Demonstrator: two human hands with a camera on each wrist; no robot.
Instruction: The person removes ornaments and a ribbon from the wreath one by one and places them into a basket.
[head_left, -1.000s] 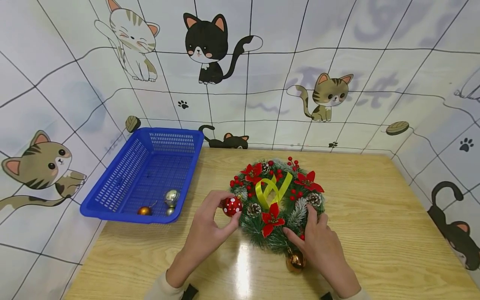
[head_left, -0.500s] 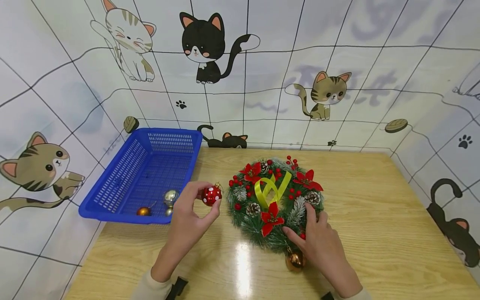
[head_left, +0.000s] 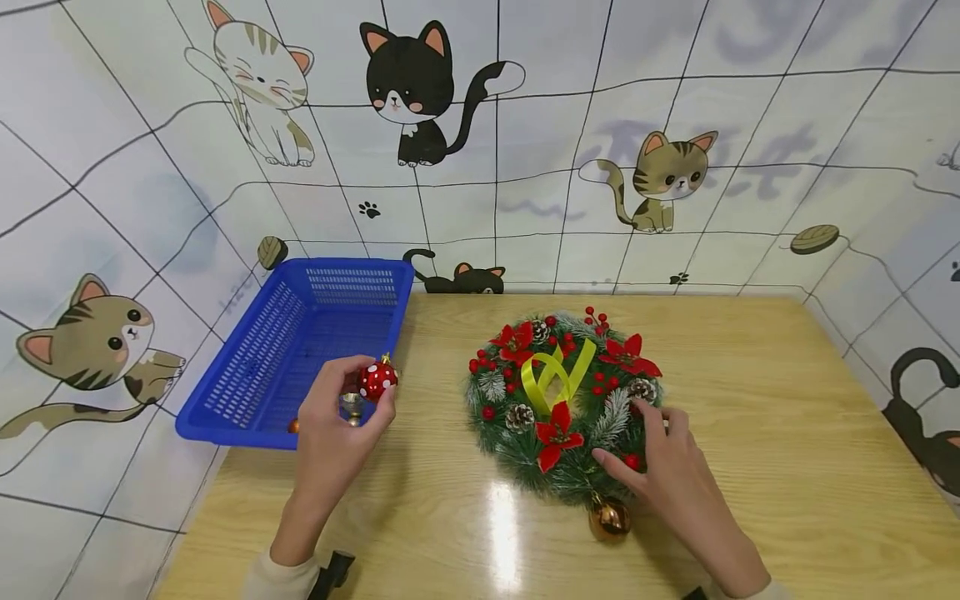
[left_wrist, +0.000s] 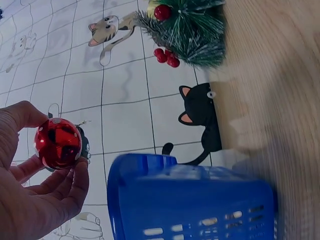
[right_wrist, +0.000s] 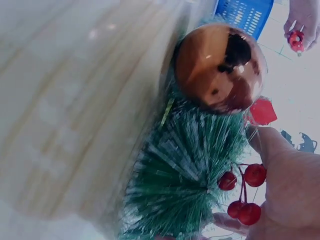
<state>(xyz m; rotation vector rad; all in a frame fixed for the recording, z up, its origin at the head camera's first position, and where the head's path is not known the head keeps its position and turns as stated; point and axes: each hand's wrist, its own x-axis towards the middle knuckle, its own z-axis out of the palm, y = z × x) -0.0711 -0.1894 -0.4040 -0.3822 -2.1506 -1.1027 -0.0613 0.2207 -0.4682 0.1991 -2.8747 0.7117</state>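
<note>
Red polka-dot bauble (head_left: 377,381) was pinched in your left hand (head_left: 332,429) btw, blue basket (head_left: 330,263) just behind it. Your right hand (head_left: 677,467) gripped the wreath (head_left: 517,462), thumb well off the forefinger, copper ball (head_left: 610,520) near that thumb.

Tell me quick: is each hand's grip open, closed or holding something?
Left hand: holding the red polka-dot bauble.
Right hand: touching the Christmas wreath; whether open or closed on it cannot be told.

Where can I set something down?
Bare table lies right of the wreath and right hand, and between basket and wreath. Crowded: by the basket's near right corner, where the left hand holds a red ball, and the wreath's near edge, with a copper ball.
</note>
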